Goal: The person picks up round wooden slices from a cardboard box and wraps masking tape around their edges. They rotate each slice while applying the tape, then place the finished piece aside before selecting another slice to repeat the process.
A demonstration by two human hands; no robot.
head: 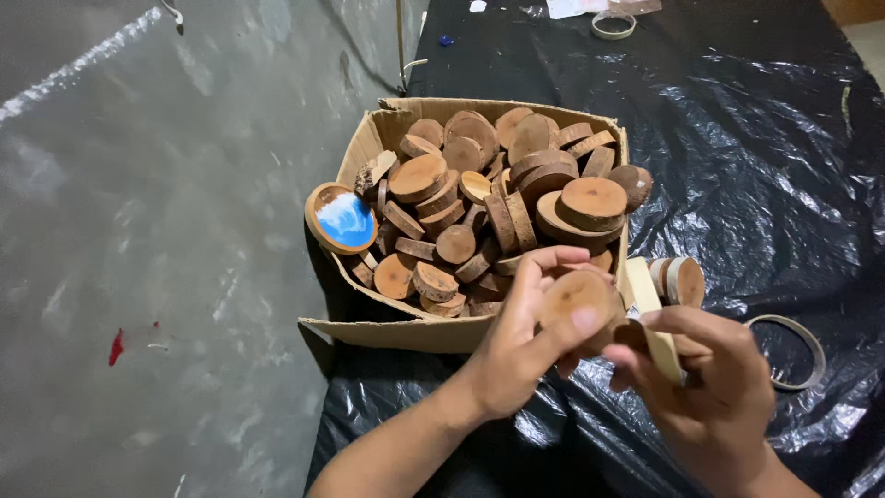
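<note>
My left hand (521, 346) grips a round wooden slice (573, 297), thumb pressed on its flat face, just in front of a cardboard box (364, 327). My right hand (710, 387) is next to it and holds a roll of pale masking tape (650, 314), its fingers touching the slice's edge. The box is heaped with several brown wooden slices (502, 198). One slice with a blue and white painted face (343, 219) leans over the box's left wall.
Black plastic sheeting (765, 157) covers the table. Two wooden slices (680, 279) lie right of the box. One tape ring (800, 350) lies at the right, another tape ring (613, 25) at the far end. Grey floor (157, 258) with a red spot (116, 347) lies at the left.
</note>
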